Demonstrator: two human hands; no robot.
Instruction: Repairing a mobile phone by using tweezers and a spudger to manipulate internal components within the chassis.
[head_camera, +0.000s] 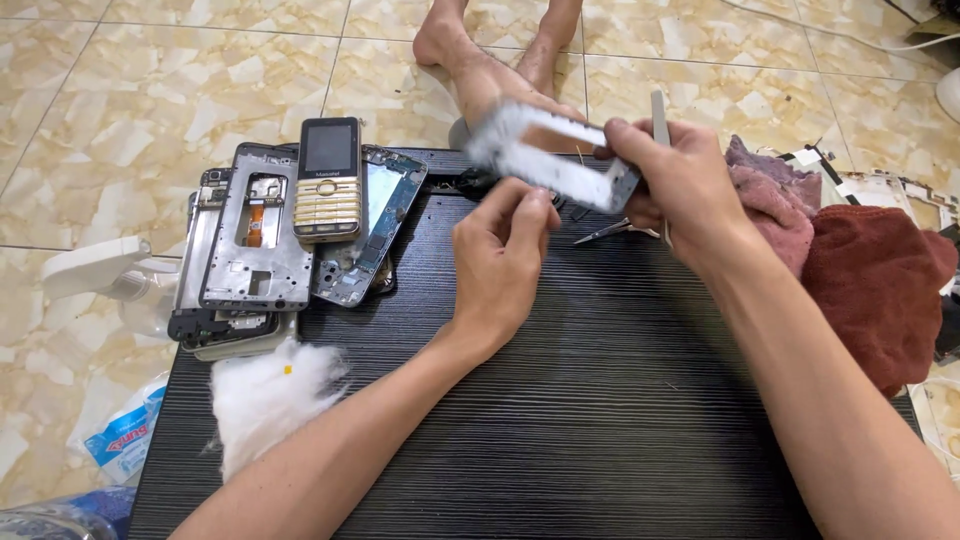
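My right hand (672, 185) grips a silver phone frame (548, 152), blurred with motion, and also holds thin metal tweezers (660, 125) that stick up past the fingers. My left hand (500, 255) is curled just below the frame, fingers closed, and I cannot tell whether it touches the frame. Both hands hover over a black ribbed board (560, 420). A second pair of tweezers (605, 232) lies on the board under my right hand.
At the left of the board lies a pile of stripped phone frames (255, 250) with a gold keypad phone (328, 180) on top. A tuft of white cotton (265, 395) sits near the front left. Red and pink cloths (860, 270) lie right. A person's bare feet (480, 60) rest beyond.
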